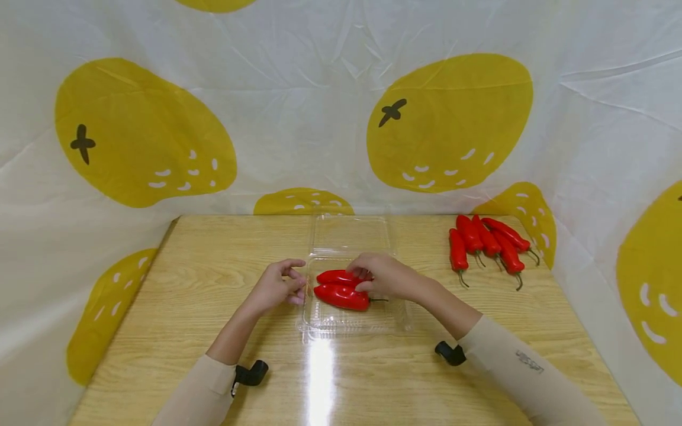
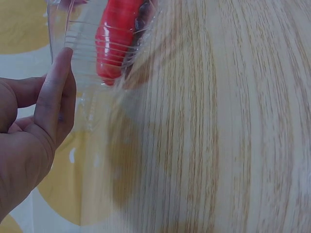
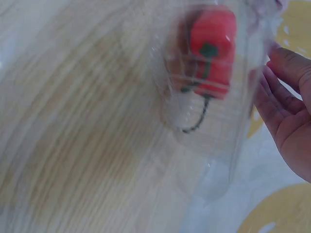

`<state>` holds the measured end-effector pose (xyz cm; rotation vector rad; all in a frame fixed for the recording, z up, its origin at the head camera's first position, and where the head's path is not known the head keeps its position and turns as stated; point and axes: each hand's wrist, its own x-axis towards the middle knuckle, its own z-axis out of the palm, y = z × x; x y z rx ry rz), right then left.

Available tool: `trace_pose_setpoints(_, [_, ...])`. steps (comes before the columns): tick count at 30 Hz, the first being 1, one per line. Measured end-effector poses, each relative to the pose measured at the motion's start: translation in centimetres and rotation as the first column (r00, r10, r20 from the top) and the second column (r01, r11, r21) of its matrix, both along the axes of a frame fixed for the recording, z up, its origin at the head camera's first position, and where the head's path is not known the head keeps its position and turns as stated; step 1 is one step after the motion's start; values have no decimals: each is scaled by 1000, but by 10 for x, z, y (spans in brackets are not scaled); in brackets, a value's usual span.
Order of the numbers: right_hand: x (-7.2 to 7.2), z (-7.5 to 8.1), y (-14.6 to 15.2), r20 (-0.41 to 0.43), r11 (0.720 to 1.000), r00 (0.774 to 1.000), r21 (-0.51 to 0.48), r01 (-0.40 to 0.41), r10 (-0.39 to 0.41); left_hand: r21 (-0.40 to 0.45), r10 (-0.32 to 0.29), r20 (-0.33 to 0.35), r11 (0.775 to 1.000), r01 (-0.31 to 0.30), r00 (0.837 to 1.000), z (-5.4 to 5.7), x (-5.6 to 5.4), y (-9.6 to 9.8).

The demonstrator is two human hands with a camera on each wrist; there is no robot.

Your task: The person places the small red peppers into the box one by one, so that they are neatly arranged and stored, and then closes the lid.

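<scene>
Two glossy red chili peppers lie side by side in a clear plastic clamshell box (image 1: 346, 322), the near pepper (image 1: 341, 297) and the far pepper (image 1: 333, 276). My right hand (image 1: 386, 277) is over their stem ends, fingers loosely bent, partly hiding the far pepper. In the right wrist view, its fingers (image 3: 286, 68) show beside the box wall with nothing gripped. My left hand (image 1: 274, 287) is at the box's left edge. The left wrist view shows its fingertips (image 2: 65, 56) right at the clear wall, fingers relaxed, with a red pepper (image 2: 114, 43) beyond.
Several more red chili peppers (image 1: 487, 239) with green stems lie in a group at the table's back right. The box's clear lid (image 1: 351, 234) is folded open toward the back. A white cloth with yellow fruit prints (image 1: 298, 136) hangs around the wooden table (image 1: 224, 242).
</scene>
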<state>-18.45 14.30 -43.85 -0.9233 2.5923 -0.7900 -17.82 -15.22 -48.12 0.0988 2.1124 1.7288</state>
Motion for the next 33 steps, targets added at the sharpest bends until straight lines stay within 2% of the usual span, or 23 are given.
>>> trace_pose_setpoints(5, [-3, 5, 15, -4, 997, 1000, -68, 29, -29, 1, -2, -4, 1000, 2, 1000, -1, 0, 0])
trace_pose_setpoints(8, [-4, 7, 23, 28, 989, 998, -132, 66, -62, -3, 5, -3, 1000, -5, 1000, -2, -1, 0])
trace_pose_setpoints(12, [-5, 7, 37, 75, 966, 991, -226, 125, -110, -3, 9, -4, 1000, -9, 1000, -2, 0, 0])
trace_pose_setpoints(17, [-6, 2, 61, 83, 927, 977, -310, 213, -197, -1, 6, -2, 1000, -6, 1000, -3, -1, 0])
trace_pose_setpoints(21, [-9, -1, 83, 91, 894, 954, -334, 299, -285, -3, 8, 2, 1000, -8, 1000, -3, 0, 1])
trace_pose_setpoints(28, [-16, -9, 125, 27, 862, 912, -316, 396, -409, -10, 6, -4, 1000, -6, 1000, -3, -1, 0])
trace_pose_setpoints(33, [-16, -15, 151, -17, 823, 857, -291, 488, -515, -11, 0, -7, 1000, 0, 1000, -3, 0, 0])
